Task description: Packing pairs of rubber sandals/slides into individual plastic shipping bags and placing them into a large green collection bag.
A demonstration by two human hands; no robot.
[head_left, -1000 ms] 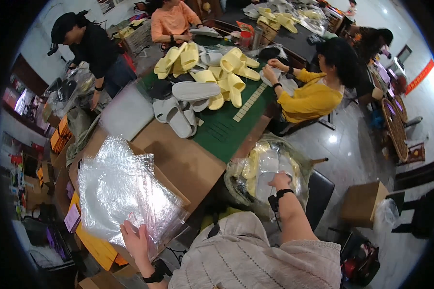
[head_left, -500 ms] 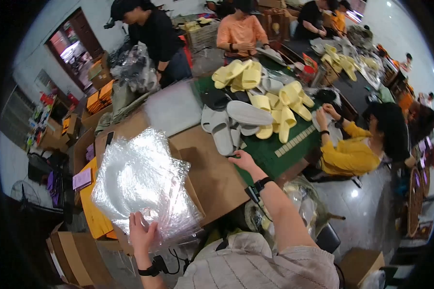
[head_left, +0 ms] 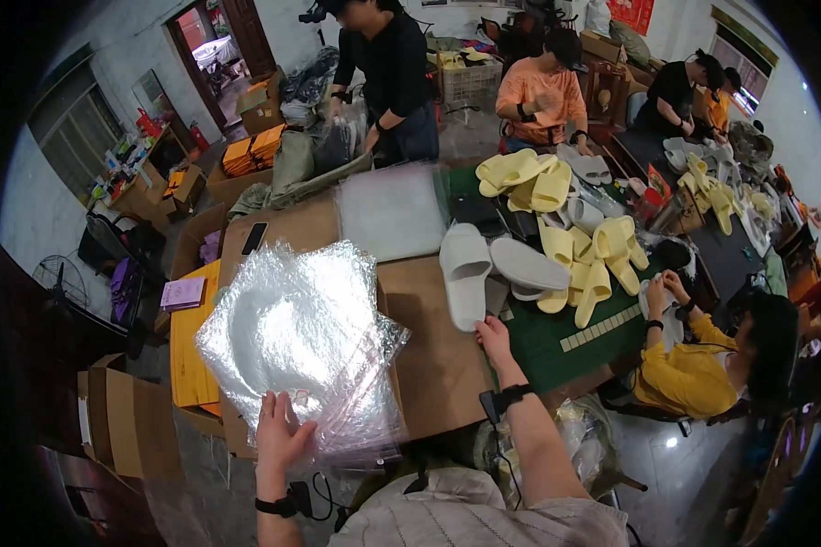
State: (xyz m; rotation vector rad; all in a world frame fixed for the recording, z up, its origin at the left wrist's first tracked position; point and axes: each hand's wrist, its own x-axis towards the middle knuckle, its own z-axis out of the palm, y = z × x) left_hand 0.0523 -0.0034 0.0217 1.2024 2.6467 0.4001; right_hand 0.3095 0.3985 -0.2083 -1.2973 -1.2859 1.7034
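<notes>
My right hand (head_left: 496,345) pinches the near end of a light grey slipper (head_left: 466,290), which stands out at the left edge of a slipper pile. Beside it lies another grey slipper (head_left: 531,265), sole up. Yellow slippers (head_left: 595,294) are heaped to the right, on a green mat (head_left: 542,352). Fingers stretched, my left hand (head_left: 283,430) rests on the near edge of a stack of shiny clear plastic bags (head_left: 292,314). The underside of the pinched slipper is hidden.
Flat plastic sheets (head_left: 394,211) lie beyond the brown cardboard (head_left: 436,365). A phone (head_left: 255,239) and a pink pad (head_left: 183,293) are at the left. A person in yellow (head_left: 689,374) works at the right; others stand across the table. A cardboard box (head_left: 135,419) stands at lower left.
My right hand has closed on the grey slipper's near end, and the slipper has shifted and looks lifted. The whole view has swung left. My left hand stays on the bags.
</notes>
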